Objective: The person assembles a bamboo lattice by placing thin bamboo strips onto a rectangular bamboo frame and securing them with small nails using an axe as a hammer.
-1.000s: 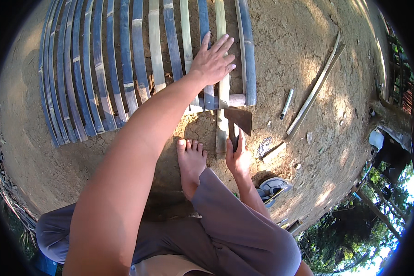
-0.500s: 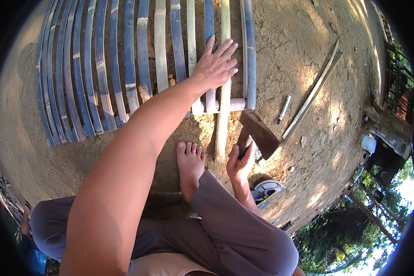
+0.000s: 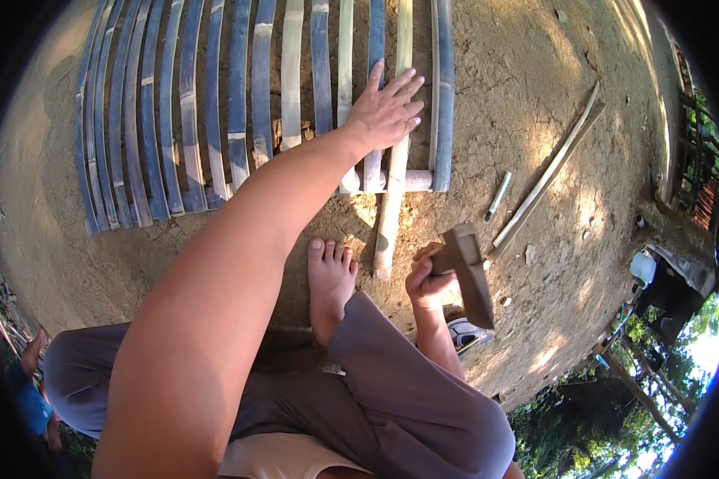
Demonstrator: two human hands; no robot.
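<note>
My left hand [image 3: 387, 112] lies with fingers spread over a pale bamboo strip [image 3: 389, 215] near the right side of a slatted bamboo frame [image 3: 237, 120]. The strip's near end sticks out past a round crossbar [image 3: 415, 181] toward my bare foot [image 3: 331, 279]. Fingers of my right hand [image 3: 427, 286] are wrapped around the handle of a hatchet with a heavy dark head [image 3: 471, 279]. It is held up to the right of the strip's end, apart from it. Most of the handle is hidden by the hand and head.
A capped marker [image 3: 498, 195] lies on the dirt ground right of the frame, beside two thin sticks [image 3: 547, 172]. A sandal [image 3: 465, 331] sits partly behind the hatchet. At the far left edge, another person's foot [image 3: 33, 351] shows.
My right hand has turned the hatchet and shifted it slightly right and down, away from the strip's end. My left hand stays on the strip; the view has shifted a little.
</note>
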